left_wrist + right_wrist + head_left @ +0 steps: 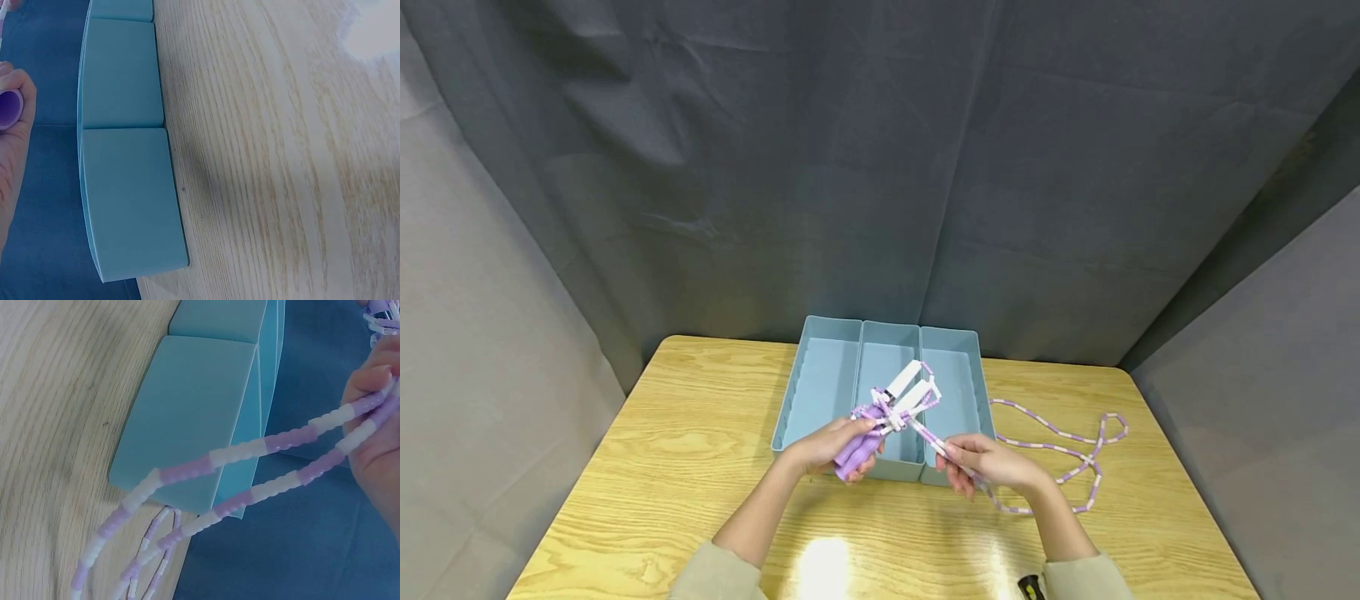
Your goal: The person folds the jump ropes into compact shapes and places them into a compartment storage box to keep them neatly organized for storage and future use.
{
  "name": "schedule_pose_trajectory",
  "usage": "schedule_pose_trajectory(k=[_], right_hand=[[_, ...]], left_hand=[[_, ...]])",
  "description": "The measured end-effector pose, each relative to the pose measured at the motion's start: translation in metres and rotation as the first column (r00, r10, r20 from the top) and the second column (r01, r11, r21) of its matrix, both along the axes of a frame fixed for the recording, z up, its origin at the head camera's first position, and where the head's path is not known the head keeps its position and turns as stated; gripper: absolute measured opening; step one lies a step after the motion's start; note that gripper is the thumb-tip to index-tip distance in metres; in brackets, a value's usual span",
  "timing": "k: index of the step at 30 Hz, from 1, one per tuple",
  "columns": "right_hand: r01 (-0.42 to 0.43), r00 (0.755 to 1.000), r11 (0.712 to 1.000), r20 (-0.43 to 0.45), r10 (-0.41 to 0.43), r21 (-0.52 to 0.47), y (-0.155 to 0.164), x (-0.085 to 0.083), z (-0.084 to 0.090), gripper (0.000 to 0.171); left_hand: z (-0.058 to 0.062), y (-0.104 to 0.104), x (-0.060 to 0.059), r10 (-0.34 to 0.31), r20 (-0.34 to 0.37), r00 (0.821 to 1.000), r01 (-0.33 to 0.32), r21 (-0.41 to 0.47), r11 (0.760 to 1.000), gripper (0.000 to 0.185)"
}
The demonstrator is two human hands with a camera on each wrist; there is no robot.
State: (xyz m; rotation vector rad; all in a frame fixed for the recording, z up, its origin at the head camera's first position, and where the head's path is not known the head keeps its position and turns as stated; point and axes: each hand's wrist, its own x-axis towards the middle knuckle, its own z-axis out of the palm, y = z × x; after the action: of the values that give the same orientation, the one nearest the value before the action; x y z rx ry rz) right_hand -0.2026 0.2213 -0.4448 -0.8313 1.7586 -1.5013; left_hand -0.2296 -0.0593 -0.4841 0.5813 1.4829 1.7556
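My left hand grips the purple-and-white handles of a beaded jump rope above the front of a blue three-part bin. Loops of the rope are wound around the handles in a tangled bundle. To its right, my right hand pinches two strands of the rope leading out of that bundle. In the right wrist view the doubled beaded strands run from the right hand down toward the table. A purple handle end shows in the left hand in the left wrist view.
The blue bin stands at the back middle of the wooden table. Right of it, the rope's loose length lies in loops. A small black object sits at the front edge near the right sleeve. Grey curtains surround the table.
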Motion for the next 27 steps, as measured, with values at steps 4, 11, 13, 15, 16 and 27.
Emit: schedule_pose_trajectory(k=[4, 11, 13, 15, 16, 27], right_hand=[[-0.001, 1.000, 1.000, 0.025, 0.001, -0.016, 0.001, 0.000, -0.001, 0.033], [0.014, 0.998, 1.000, 0.053, -0.016, 0.028, 0.001, 0.000, -0.001, 0.036], [0.024, 0.999, 0.998, 0.045, -0.026, 0.051, 0.001, 0.000, 0.000, 0.037], [0.037, 0.999, 0.996, 0.036, -0.040, 0.081, 0.001, 0.001, 0.000, 0.038], [0.044, 0.998, 0.994, 0.031, -0.047, 0.095, 0.001, 0.001, 0.001, 0.038], [0.136, 0.990, 0.972, -0.073, -0.124, 0.191, 0.000, 0.004, 0.006, 0.034]], left_hand=[[-0.002, -0.001, -0.001, 0.001, -0.003, 1.000, -0.001, 0.015, 1.000, 0.045], [-0.001, -0.005, -0.001, 0.026, -0.001, 1.000, -0.026, 0.041, 0.999, 0.042], [-0.001, -0.006, -0.001, 0.035, -0.009, 0.999, -0.034, 0.041, 0.999, 0.043], [-0.001, -0.007, -0.001, 0.044, -0.005, 0.999, -0.043, 0.040, 0.998, 0.044], [-0.001, -0.008, -0.001, 0.047, -0.003, 0.999, -0.047, 0.038, 0.998, 0.045], [-0.002, -0.013, -0.003, 0.066, 0.020, 0.998, -0.067, 0.052, 0.996, 0.042]])
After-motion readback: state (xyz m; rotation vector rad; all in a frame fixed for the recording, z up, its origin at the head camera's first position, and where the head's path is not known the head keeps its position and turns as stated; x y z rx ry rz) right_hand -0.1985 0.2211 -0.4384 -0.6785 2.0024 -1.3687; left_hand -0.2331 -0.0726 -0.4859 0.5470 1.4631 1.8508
